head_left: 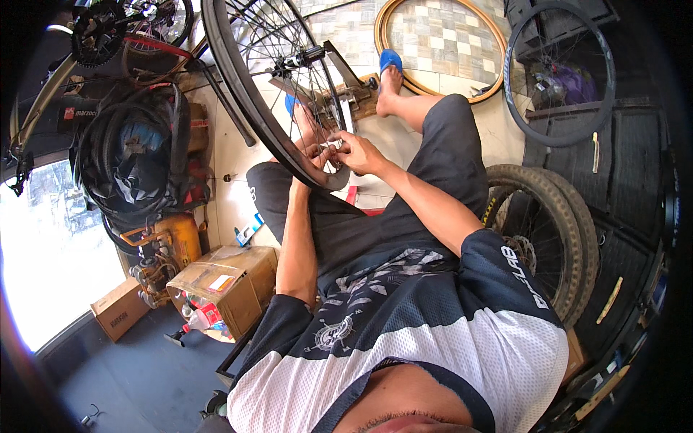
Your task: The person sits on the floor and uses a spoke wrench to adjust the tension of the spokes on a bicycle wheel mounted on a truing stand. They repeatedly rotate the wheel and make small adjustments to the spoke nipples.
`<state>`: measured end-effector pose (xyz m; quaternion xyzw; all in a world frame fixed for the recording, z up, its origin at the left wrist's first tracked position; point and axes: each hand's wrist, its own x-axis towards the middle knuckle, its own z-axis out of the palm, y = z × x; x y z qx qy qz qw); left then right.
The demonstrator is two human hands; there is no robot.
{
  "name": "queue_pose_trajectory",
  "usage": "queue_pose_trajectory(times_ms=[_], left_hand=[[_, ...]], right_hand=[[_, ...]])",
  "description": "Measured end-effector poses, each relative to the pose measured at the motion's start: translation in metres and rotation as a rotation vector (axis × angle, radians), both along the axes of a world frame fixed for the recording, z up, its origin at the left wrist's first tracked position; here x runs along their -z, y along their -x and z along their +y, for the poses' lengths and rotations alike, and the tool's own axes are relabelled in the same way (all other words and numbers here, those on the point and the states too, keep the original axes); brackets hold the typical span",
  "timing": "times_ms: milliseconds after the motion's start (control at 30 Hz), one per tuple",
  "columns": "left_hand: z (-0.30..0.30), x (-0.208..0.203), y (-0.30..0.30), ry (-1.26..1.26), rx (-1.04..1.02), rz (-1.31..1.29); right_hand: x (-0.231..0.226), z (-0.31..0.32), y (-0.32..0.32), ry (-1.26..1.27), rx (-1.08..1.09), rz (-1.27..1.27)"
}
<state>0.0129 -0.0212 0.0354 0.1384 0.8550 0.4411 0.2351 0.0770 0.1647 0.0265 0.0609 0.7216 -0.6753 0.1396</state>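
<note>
A spoked bicycle wheel (238, 79) with a black rim stands upright in a truing stand (345, 86) in front of me. Both hands meet at the rim's lower edge, inside the spokes. My left hand (312, 144) pinches the rim and spokes from the left. My right hand (354, 150) grips something small at the same spot, too small to identify. I sit with bare legs stretched out, one foot in a blue sandal (390, 59) by the stand.
Two knobby tyres (556, 224) lean at my right. A bare black rim (559, 72) and a tan tyre (440, 43) lie on the tiled floor ahead. Coiled tyres (133, 155), an orange compressor (173, 242) and cardboard boxes (227, 285) crowd the left.
</note>
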Motion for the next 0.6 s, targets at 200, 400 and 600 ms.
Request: queue_pose_trajectory(times_ms=[200,400,600], left_hand=[[0.02,-0.01,-0.006,-0.023,-0.061,0.118],[0.023,-0.013,-0.003,-0.135,-0.153,0.105],[0.019,-0.008,0.0,-0.171,-0.063,-0.044]], right_hand=[[0.026,-0.007,0.004,-0.165,-0.007,0.132],[0.007,-0.011,-0.003,-0.278,0.069,0.158],[0.024,-0.004,0.0,-0.072,0.033,0.16]])
